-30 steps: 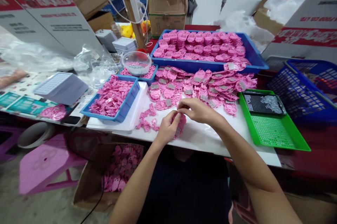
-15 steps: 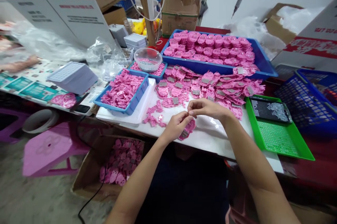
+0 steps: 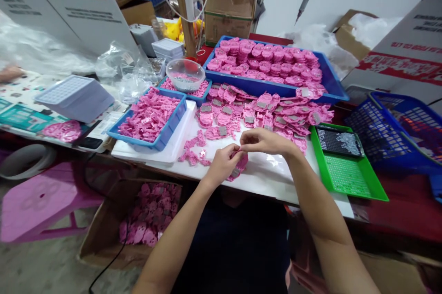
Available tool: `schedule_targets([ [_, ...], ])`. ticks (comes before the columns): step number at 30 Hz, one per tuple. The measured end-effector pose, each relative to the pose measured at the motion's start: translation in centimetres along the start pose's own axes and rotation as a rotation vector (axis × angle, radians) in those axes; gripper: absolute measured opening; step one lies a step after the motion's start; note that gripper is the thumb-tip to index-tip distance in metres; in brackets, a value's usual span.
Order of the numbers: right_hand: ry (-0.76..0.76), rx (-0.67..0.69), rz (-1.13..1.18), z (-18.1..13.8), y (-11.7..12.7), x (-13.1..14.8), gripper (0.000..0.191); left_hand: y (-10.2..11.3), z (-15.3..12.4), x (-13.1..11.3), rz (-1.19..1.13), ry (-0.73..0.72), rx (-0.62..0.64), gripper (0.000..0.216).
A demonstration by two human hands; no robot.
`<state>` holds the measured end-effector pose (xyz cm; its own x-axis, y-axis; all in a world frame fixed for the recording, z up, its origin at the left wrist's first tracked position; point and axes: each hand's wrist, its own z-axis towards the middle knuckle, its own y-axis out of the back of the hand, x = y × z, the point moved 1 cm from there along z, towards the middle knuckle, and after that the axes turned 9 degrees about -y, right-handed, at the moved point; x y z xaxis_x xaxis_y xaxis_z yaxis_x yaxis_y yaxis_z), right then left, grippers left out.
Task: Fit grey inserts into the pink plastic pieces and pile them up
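Note:
My left hand point(image 3: 221, 165) grips a pink plastic toy shell point(image 3: 239, 166) just above the white board point(image 3: 262, 179). My right hand point(image 3: 264, 141) pinches something small against the top of that shell; I cannot make out what it is. A few small pink pieces point(image 3: 195, 149) lie on the board left of my hands. Beyond them spreads a heap of pink shells with grey inserts point(image 3: 265, 110). Left of the heap, a small blue tray point(image 3: 149, 117) holds pink parts.
A large blue tray point(image 3: 331, 83) of stacked pink shells stands at the back. A green tray point(image 3: 348, 172) with a black grid sits right, blue baskets point(image 3: 397, 133) beyond. A clear bowl point(image 3: 185, 74) sits behind the small tray. A cardboard box point(image 3: 134, 220) of pink shells is on the floor.
My hands stay together on the shell and have barely moved. The camera has shifted slightly, so the scene slides a little left and down in view.

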<state>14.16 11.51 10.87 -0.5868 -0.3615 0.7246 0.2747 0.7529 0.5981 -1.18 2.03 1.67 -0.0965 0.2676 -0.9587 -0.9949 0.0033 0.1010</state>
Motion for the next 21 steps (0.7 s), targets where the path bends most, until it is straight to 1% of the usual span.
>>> schedule_targets([
  [7, -0.02, 0.034, 0.032, 0.7, -0.2, -0.9, 0.018, -0.2, -0.3, -0.5, 0.07, -0.004, -0.013, 0.022],
  [12, -0.028, 0.119, 0.057, 1.1, -0.3, -1.3, 0.015, -0.2, -0.7, -1.4, 0.164, -0.047, 0.023, 0.023],
  [15, -0.058, 0.205, 0.121, 1.3, -0.3, -1.7, 0.015, 0.0, -0.9, -1.6, 0.141, -0.062, 0.076, 0.02],
  [17, -0.061, 0.26, 0.185, 1.4, -0.3, -2.1, 0.015, 0.1, -0.8, -1.6, 0.11, -0.067, 0.094, 0.023],
  [21, -0.021, 0.293, 0.231, 1.4, 0.0, -2.6, 0.019, 0.2, -0.6, -1.1, 0.067, -0.07, 0.088, 0.028],
])
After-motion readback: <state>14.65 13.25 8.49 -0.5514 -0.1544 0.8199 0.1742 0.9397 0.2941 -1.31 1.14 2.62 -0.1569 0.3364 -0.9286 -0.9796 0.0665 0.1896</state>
